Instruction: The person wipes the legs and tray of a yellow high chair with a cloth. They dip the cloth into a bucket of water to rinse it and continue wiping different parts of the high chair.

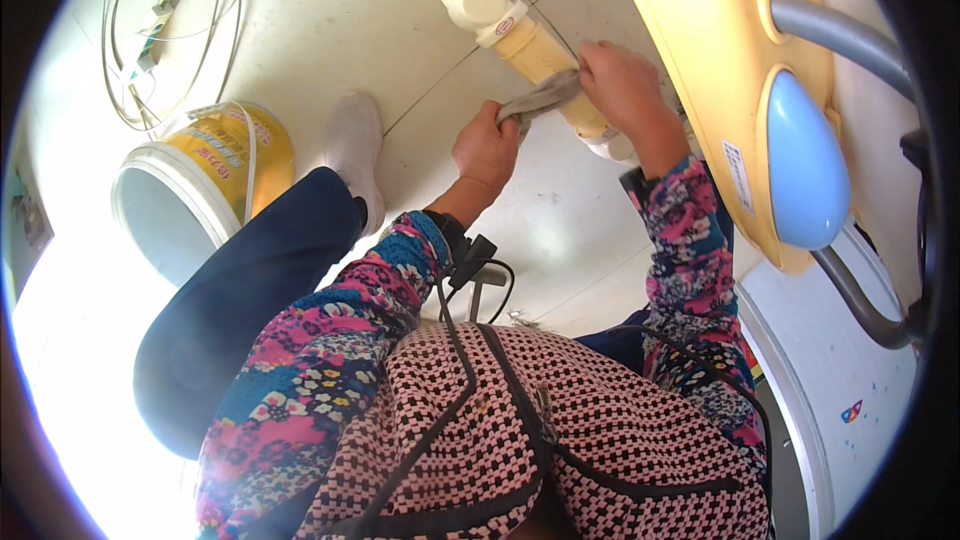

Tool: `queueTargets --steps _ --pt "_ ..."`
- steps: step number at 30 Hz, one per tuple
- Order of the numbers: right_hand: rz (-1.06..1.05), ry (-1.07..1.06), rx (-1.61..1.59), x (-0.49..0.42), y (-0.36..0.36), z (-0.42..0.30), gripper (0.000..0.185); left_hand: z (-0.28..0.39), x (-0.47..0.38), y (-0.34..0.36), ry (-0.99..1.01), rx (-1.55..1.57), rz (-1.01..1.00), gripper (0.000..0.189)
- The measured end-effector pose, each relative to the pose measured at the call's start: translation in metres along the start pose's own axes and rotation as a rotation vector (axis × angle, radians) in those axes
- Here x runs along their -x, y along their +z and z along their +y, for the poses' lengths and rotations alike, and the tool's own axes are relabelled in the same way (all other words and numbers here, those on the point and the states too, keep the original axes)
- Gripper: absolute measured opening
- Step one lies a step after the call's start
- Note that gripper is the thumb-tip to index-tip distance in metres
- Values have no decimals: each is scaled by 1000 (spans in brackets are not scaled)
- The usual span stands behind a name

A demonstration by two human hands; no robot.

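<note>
A grey cloth (541,95) is stretched between my two hands, crossing over a cream plastic drain pipe (536,52). My left hand (486,150) grips one end of it, to the left of the pipe. The other end is in my right hand (619,86), closed on the pipe's right side. Part of the pipe is hidden behind the cloth and my right hand. Farther up, the pipe joins a white curved fitting (472,4) through a collar that bears a small label.
A yellow bucket (255,139) lies tipped on the left, its mouth facing me. Beyond it, a power strip (146,52) rests on the tiled floor among looped cables. On my right stand a yellow panel (720,52) with a blue rounded part (806,165) and grey bars (840,26).
</note>
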State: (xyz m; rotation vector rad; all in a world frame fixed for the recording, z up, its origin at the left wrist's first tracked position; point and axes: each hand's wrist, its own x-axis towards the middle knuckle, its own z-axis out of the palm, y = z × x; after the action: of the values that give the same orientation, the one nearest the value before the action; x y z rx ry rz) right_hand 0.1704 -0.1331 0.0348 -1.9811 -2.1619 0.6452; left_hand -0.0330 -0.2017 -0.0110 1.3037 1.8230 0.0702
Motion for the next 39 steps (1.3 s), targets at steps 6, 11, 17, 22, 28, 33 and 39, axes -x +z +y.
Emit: queueTargets --steps 6,11,17,22,28,33,39 --pt "71 -94 -6 -21 22 -16 6 -10 -22 -6 -100 18 95 28" --pt "-99 -17 163 5 11 -14 9 -15 -11 4 -78 -34 -27 30" --pt "71 -134 96 -23 25 -29 9 -19 -25 -1 -127 -8 98 30" --pt "-204 -97 213 16 21 -22 6 -28 -19 4 -92 65 27 28" --pt "-77 170 -189 31 9 24 5 -12 12 13 14 152 -210 28" --pt "-179 77 -224 42 12 19 8 0 16 14 -8 115 -168 27" --pt "-316 148 -344 44 -13 9 7 -12 6 9 16 118 -86 26"
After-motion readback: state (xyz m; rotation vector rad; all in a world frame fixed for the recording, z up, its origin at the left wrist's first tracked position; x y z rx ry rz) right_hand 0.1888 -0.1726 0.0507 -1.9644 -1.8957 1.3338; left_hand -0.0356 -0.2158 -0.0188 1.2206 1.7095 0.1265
